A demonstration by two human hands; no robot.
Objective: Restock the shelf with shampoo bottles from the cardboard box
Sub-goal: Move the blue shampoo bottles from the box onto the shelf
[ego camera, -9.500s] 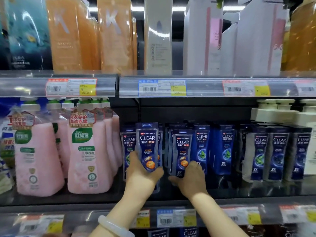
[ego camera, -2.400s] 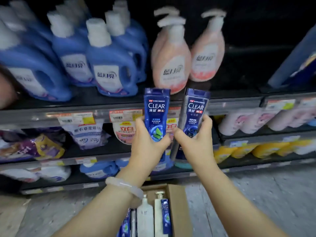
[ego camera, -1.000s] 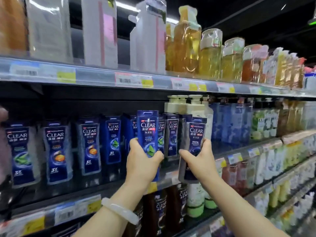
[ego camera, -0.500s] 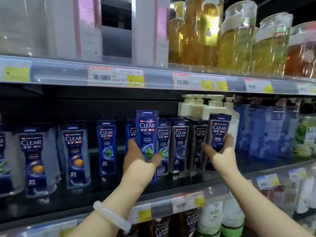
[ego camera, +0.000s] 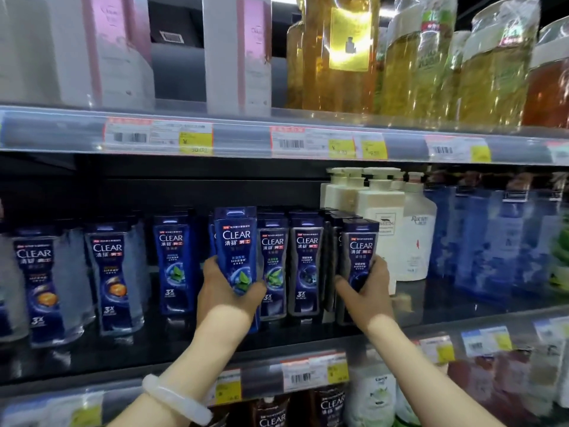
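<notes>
At the shelf [ego camera: 277, 343], left hand [ego camera: 229, 298] and right hand [ego camera: 366, 295] each grip an upright bottle.

Both forearms reach up and forward; the left hand [ego camera: 229, 298] and the right hand [ego camera: 366, 295] each have fingers curled in a grip; a pale bangle [ego camera: 175, 399] circles the left wrist

Two dark blue flat plastic CLEAR shampoo bottles in hand, both upright, labels facing out. The green-leaf-label bottle [ego camera: 237, 257] is held in the left hand [ego camera: 229, 298], raised slightly in front of the row of matching bottles [ego camera: 289, 266] on the dark middle shelf [ego camera: 184, 349]. The dark-label bottle [ego camera: 358, 260] is held in the right hand [ego camera: 366, 294] at the right end of that row, just beside the white pump bottles [ego camera: 378, 217]. Cardboard box out of frame.
</notes>
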